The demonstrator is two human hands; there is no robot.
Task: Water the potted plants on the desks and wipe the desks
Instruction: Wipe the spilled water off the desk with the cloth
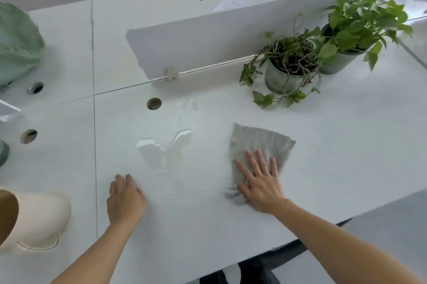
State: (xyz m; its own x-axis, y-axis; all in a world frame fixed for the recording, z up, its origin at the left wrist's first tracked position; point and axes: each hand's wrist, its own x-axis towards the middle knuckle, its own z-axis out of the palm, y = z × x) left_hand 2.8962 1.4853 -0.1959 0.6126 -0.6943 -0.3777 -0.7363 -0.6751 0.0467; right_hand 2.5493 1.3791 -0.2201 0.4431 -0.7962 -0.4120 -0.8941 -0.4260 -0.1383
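White desk [323, 136] across nearly the whole view, front edge cutting diagonally through the lower right, a seam to the neighbouring top on the left. Broad bare stretch to the right of the hands and below the pots: plenty of sweeping room there, ending at that front edge.

Upright divider panel [208, 36] along the back, closing off any stroke away from the body.

Cream watering can [39, 216] at the lower left, beyond the seam, apparently parked clear of the wiping zone.

Two potted plants tucked against the right end of the divider, pots just beside each other: bushy pothos [360, 22] behind, sparse trailing plant [288, 64] in front, its runners spilling onto the desk toward the cloth. Probably kept at the back to free the front; runners likely to snag on a far stroke.

Grey cloth [261, 143] spread flat in mid-desk, near the trailing leaves without touching them.

Puddle [161, 147] of clear water left of the cloth and apart from it, droplets trailing back toward a round cable hole [154, 103]. Judged the next target: a leftward sweep, stopping short of the hole.

Right hand [261, 182] pressed palm-down on the cloth's near end, fingers straight and fanned wide, spreading pressure for wiping.

Left hand [126, 198] on bare desk just short of the puddle, fingers loosely bent, tips touching the surface, holding nothing; seemingly braced for balance.
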